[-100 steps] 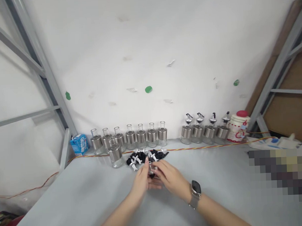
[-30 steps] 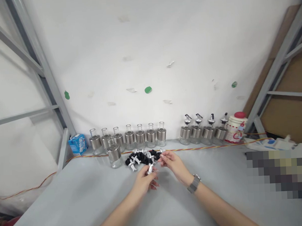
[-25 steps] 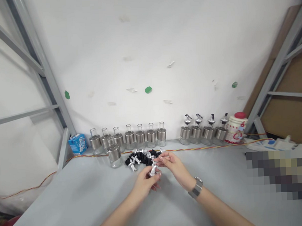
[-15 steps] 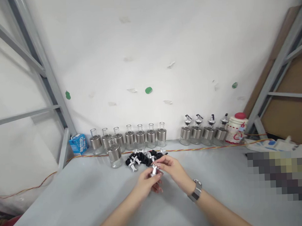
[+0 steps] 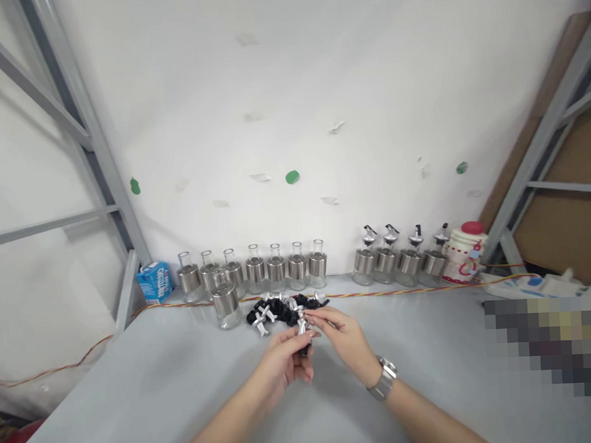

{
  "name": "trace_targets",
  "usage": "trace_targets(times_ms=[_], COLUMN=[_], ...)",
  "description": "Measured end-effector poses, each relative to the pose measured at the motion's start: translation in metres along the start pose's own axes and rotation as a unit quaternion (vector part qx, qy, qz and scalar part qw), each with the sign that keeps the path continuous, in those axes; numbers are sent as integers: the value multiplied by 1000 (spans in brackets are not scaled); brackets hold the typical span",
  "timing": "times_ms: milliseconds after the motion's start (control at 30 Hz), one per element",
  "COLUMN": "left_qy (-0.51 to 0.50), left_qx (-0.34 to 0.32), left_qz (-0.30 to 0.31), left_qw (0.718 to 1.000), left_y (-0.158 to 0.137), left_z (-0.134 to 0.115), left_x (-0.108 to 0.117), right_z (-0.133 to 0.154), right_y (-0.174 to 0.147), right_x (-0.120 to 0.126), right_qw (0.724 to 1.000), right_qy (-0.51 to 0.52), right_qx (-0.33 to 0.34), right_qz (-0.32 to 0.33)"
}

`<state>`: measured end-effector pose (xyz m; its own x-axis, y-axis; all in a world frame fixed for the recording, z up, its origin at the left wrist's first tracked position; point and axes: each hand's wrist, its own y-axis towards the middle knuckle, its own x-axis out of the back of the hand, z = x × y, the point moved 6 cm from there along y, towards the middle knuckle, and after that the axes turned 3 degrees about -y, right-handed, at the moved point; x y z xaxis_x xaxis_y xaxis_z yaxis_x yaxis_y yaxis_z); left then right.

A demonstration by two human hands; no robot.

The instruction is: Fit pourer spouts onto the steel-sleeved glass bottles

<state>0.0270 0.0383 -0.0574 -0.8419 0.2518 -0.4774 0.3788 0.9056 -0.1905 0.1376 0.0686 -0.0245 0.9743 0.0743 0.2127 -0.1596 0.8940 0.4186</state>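
My left hand (image 5: pixel 288 357) is closed round a silver and black pourer spout (image 5: pixel 302 325), its black end showing below my thumb. The fingertips of my right hand (image 5: pixel 343 337) pinch the silver top of the same spout; the exact contact is partly hidden. Just beyond my hands lies a pile of silver and black pourer spouts (image 5: pixel 278 310) on the grey table. To the left of the pile stands a glass bottle with a steel sleeve (image 5: pixel 225 301), upright and with an open neck.
Several open glass bottles (image 5: pixel 276 268) line the wall. Further right stand several bottles fitted with spouts (image 5: pixel 386 262) and a white jar with a red lid (image 5: pixel 466 253). A blue carton (image 5: pixel 154 282) is at the far left. A twisted cable (image 5: pixel 377 293) runs along the table's back.
My left hand has turned, so the spout's black end now shows below the thumb. My right fingers have shifted slightly at its top. The bottles and pile stay in place.
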Motion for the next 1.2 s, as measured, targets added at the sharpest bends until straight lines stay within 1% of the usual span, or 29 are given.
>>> trace_targets(times_ms=[100,167,333,433,633,733,867,1067,1133,1200], left_qy=[3,3,8,16,26,34,27,20,23,23], left_qx=[0,0,4,7,-8,-17,-20,-23,-30,-34], left_qz=[6,5,11,12,-1,-4,-16,-16,-28,-45], left_qw=[1000,1000,1000,1000,1000,999,999,999,999,998], left_y=[1,1,0,-2,-1,1,3,3,3,2], left_z=[0,0,0,-1,-6,-9,-8,-7,-9,-11], left_x=[0,0,-1,-2,0,0,2,2,4,6], right_z=[9,12,11,14,23,24,21,22,23,22], right_y=[-2,-4,-4,-4,-8,-9,-10,-11,-9,-5], right_x=[2,2,2,2,0,-1,-2,-4,-2,5], right_qw=[997,994,993,990,985,988,993,994,995,995], right_qy=[-50,-69,-81,-91,-116,-101,-71,-66,-67,-70], right_qx=[59,83,82,98,131,120,91,79,79,76], right_qz=[-16,-18,-34,-39,-9,6,7,22,15,-11])
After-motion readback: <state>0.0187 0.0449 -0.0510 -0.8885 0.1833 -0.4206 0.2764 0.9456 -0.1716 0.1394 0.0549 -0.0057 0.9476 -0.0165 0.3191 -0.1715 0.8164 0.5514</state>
